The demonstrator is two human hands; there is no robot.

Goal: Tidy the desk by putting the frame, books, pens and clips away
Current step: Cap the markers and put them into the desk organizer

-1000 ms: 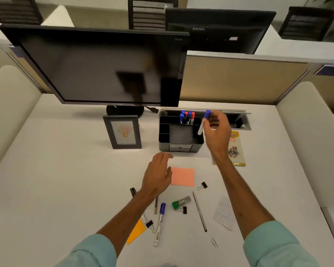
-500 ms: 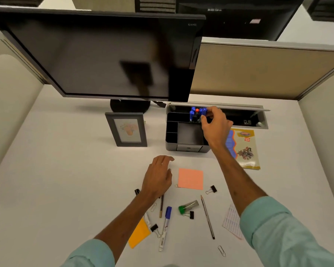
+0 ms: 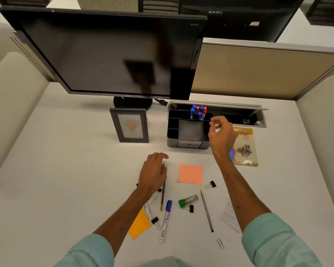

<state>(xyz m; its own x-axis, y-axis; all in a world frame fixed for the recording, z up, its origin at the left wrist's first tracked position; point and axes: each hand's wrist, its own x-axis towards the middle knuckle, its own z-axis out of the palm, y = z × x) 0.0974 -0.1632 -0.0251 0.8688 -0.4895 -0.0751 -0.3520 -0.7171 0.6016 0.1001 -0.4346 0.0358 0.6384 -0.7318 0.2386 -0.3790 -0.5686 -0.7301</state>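
Observation:
A black desk organiser stands mid-desk with several blue and red markers upright in its back slot. My right hand hovers beside its right edge, fingers loosely curled, holding nothing. My left hand rests flat on the desk over a striped pencil. A grey picture frame stands left of the organiser. A thin book lies to its right. A blue-capped marker, a grey pencil, binder clips and paper clips lie scattered near me.
A large monitor rises behind the frame. An open cable tray sits behind the organiser. A pink note, an orange note, a lined slip and a green-capped tube lie on the white desk.
My right hand dropped the blue marker into the organiser's back slot and drew back to the right, empty. My left hand has stayed on the desk.

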